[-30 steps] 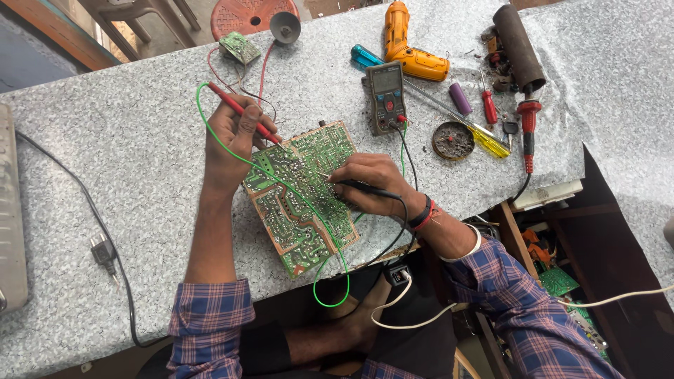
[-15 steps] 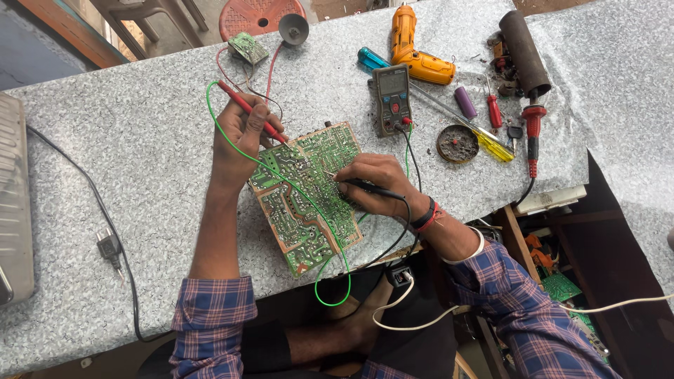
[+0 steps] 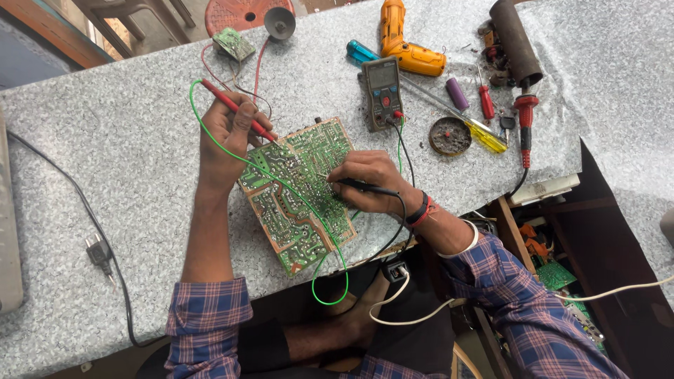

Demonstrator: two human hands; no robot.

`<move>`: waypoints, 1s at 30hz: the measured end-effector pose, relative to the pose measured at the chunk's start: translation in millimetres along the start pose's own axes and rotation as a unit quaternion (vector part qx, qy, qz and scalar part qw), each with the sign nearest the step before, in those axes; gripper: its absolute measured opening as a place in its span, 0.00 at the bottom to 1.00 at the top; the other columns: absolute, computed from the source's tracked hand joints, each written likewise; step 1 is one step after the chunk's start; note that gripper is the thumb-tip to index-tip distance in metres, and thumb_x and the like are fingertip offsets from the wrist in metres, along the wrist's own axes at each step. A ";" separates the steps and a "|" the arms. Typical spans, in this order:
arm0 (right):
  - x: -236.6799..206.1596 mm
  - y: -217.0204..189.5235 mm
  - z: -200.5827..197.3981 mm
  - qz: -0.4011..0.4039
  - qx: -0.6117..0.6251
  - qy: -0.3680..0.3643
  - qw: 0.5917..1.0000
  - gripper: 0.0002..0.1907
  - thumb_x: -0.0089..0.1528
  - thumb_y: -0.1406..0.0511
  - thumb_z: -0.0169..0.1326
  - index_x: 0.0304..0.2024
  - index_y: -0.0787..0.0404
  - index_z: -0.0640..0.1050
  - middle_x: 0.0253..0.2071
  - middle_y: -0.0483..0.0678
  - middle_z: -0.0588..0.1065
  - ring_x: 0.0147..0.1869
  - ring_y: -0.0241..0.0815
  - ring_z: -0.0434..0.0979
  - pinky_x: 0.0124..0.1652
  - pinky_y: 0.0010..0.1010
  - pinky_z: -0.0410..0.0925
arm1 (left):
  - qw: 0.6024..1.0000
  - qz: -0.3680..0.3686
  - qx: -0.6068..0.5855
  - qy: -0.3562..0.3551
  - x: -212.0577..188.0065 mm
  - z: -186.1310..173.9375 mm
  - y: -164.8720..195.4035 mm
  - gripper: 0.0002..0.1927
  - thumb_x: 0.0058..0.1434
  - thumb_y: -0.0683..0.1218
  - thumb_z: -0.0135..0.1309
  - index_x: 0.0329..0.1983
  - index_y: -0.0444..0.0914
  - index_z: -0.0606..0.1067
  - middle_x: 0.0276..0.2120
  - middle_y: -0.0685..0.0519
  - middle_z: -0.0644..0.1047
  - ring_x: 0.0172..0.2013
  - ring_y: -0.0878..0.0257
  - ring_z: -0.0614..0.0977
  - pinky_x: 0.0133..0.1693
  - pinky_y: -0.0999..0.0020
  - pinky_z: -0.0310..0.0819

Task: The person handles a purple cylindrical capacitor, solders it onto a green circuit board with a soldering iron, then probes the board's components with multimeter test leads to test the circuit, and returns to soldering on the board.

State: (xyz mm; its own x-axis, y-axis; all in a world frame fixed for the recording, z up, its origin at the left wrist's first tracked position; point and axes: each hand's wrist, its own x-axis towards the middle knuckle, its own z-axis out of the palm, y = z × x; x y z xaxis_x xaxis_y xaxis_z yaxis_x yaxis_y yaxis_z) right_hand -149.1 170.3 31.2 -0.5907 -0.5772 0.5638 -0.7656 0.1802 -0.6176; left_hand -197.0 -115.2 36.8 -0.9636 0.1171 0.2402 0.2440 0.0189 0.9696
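A green circuit board [image 3: 298, 193] lies solder side up on the speckled grey worktop [image 3: 119, 168]. My left hand [image 3: 228, 133] grips a red test probe [image 3: 235, 109], its tip touching the board's upper left edge. My right hand [image 3: 365, 182] pinches a black test probe [image 3: 358, 186] against the middle of the board. Both probe leads run to a grey multimeter [image 3: 382, 88] just beyond the board. A green wire [image 3: 319, 242] loops across the board and off the table's front edge.
An orange drill [image 3: 404, 42], screwdrivers [image 3: 486, 102], a round tin [image 3: 449, 135], a soldering iron [image 3: 525, 119] and a dark cylinder [image 3: 514, 38] lie at the back right. A small board [image 3: 234, 42] with a speaker [image 3: 279, 22] sits at the back. A black plug cord [image 3: 98, 245] trails left.
Both hands and the probes keep their places on the board. The view has shifted slightly; nothing else visibly moved.
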 end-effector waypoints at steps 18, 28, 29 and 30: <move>-11.9 31.2 18.1 0.228 0.175 0.135 0.948 0.07 0.70 0.69 0.54 0.45 0.68 0.80 0.38 0.49 0.80 0.38 0.31 0.78 0.39 0.21 0.70 | 0.998 0.060 -0.025 -0.021 6.1 -10.6 -21.5 0.16 0.78 0.54 0.49 0.49 0.35 0.68 0.33 0.52 0.80 0.31 0.67 0.84 0.32 0.74 0.76; -5.7 10.2 10.4 0.190 0.199 -0.016 0.961 0.11 0.66 0.69 0.58 0.50 0.66 0.80 0.44 0.48 0.80 0.47 0.33 0.77 0.48 0.23 0.69 | 0.995 0.081 -0.040 -0.032 4.4 -11.4 -26.4 0.16 0.80 0.54 0.48 0.48 0.36 0.68 0.33 0.51 0.80 0.32 0.66 0.85 0.31 0.74 0.76; -5.0 8.0 10.4 0.189 0.168 -0.021 0.967 0.11 0.65 0.68 0.59 0.49 0.66 0.81 0.42 0.48 0.80 0.45 0.33 0.77 0.46 0.24 0.68 | 0.996 0.078 -0.037 -0.029 3.4 -10.7 -27.4 0.16 0.79 0.54 0.48 0.47 0.36 0.69 0.33 0.50 0.80 0.32 0.65 0.85 0.31 0.74 0.76; -3.7 6.8 10.2 0.187 0.136 -0.025 0.973 0.11 0.65 0.68 0.60 0.49 0.65 0.81 0.41 0.48 0.80 0.43 0.33 0.76 0.44 0.24 0.67 | 0.996 0.077 -0.034 -0.026 3.6 -10.6 -28.0 0.16 0.79 0.54 0.48 0.47 0.36 0.69 0.33 0.50 0.81 0.32 0.65 0.85 0.31 0.74 0.77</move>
State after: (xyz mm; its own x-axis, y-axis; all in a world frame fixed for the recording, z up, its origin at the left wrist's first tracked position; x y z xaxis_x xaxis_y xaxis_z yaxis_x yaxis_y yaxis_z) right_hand -149.5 165.5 19.3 -0.7960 -0.5520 0.2486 -0.4001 0.1716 -0.9002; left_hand -208.4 -125.9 11.1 -0.9078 0.1643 0.3860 0.3796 -0.0697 0.9225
